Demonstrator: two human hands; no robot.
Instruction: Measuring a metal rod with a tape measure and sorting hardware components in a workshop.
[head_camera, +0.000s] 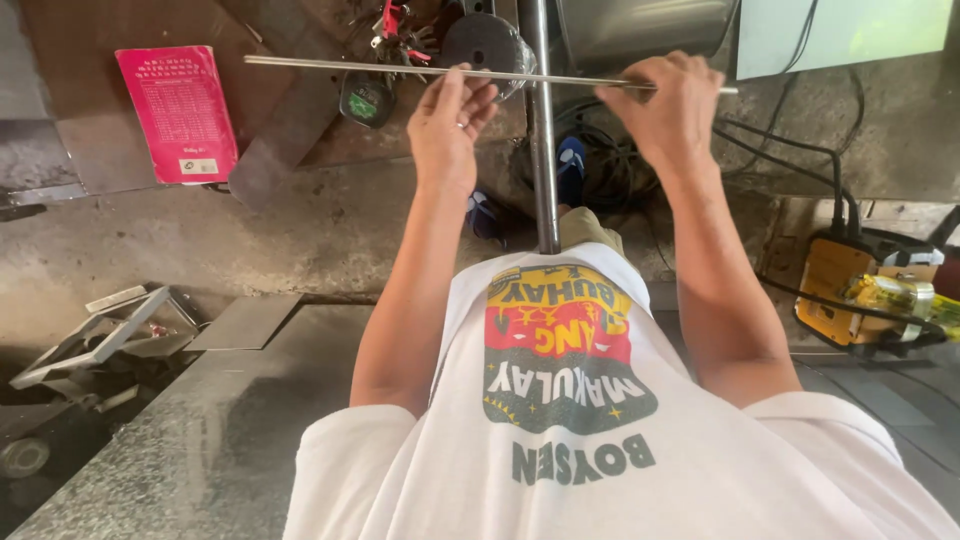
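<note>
Both hands on one thin metal rod (480, 75), held level at chest height: left hand (450, 120) pinches it with loose fingertips, right hand (670, 105) is clenched around it. One pink booklet (178, 112) lies on the floor.

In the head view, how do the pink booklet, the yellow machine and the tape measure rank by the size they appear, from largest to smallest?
1. Pink booklet, lying on the floor at upper left.
2. Yellow machine at the right edge; partly covered by cables, and it may be nearer the camera, so its rank against the booklet is unsure.
3. Tape measure, clearly the smallest.
</note>
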